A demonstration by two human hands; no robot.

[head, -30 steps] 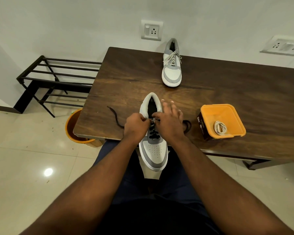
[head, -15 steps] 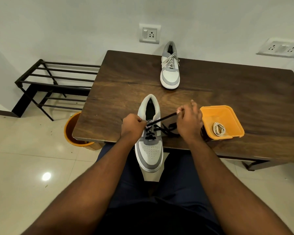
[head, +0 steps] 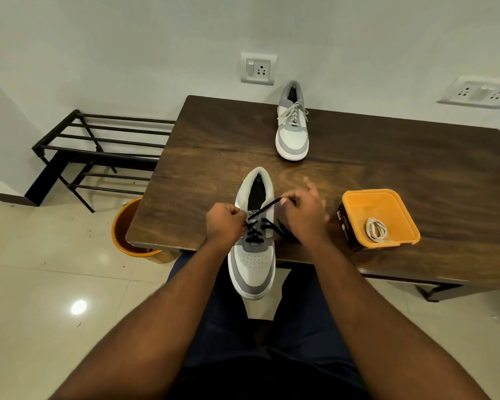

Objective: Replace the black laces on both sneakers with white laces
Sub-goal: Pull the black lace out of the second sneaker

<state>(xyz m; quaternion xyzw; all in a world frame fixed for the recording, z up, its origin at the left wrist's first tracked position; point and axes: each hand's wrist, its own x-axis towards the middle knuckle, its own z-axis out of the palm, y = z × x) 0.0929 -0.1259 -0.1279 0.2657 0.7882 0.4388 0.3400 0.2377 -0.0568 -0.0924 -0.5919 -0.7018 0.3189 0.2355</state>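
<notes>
Two grey-and-white sneakers: one black-laced (head: 253,249) at six o'clock, one white-laced (head: 292,131) at twelve. One square orange plastic tub (head: 355,197) at three o'clock holds one coiled white lace (head: 376,230).

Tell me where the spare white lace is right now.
In the head view, the coiled white lace lies inside the square orange plastic tub on the dark wooden table, right of the right hand.
</notes>
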